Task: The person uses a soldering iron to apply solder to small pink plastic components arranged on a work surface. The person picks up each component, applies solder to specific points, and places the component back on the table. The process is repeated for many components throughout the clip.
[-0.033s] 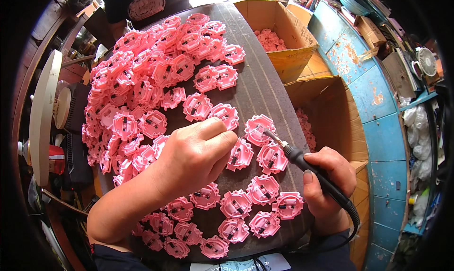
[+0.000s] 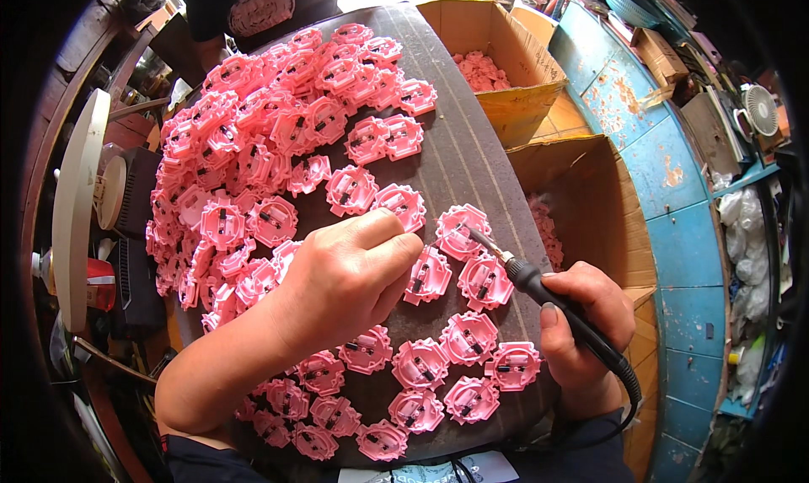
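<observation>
At left, a deep heap of pink housings (image 2: 244,146) covers much of the desk (image 2: 472,146); many show dark parts already seated inside. The person's left hand (image 2: 354,255) is curled in a pinch, its fingertips hidden, so whether it holds anything cannot be told. Below and beyond it, loose housings (image 2: 421,363) lie spread singly; which have been worked is too fine to judge. Right of that hand, the soldering iron's tip meets or hovers over one housing (image 2: 459,232), seemingly mid-step. The right hand's (image 2: 586,319) grip is wrapped firmly around the soldering iron's (image 2: 539,285) dark handle. Farther right, cardboard boxes (image 2: 590,205) hold more pink pieces (image 2: 482,70), finished or waiting unclear. Judging by the heap, much probably remains.
</observation>
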Motion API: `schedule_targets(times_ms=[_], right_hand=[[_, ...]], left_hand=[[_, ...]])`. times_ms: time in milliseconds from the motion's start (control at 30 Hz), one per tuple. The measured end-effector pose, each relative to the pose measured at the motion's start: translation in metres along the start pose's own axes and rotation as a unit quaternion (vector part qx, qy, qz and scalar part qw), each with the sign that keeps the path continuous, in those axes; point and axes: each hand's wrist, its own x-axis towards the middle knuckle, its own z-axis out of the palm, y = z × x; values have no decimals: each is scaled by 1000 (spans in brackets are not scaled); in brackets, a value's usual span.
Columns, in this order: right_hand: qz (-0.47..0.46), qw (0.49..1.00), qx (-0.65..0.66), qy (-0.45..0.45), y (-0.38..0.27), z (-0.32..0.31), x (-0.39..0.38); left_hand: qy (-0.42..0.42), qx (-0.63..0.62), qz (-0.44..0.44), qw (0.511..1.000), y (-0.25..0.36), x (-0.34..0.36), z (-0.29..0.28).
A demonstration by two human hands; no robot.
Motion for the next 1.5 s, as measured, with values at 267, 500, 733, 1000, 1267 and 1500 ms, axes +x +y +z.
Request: schedule_targets(times_ms=[267,500,733,1000,1267,1500], right_hand=[[-5,1000,3,0,1,0,1],[7,1000,3,6,0,-1,-2],[-33,999,0,0,-3,-1,0],[-42,999,-4,-14,-3,-2,0],[-37,999,5,-31,-4,-2,1],[-35,999,8,-39,-3,-1,0]], left_hand=[[-3,-2,-2,1000,0,1,0],[-4,5,-1,1000,-2,-1,-2],[14,-3,8,1000,2,-8,-9],[-7,11,13,1000,1,-6,-4],[-13,17,6,1000,3,-9,-7],[-14,15,5,1000,2,-9,-6]])
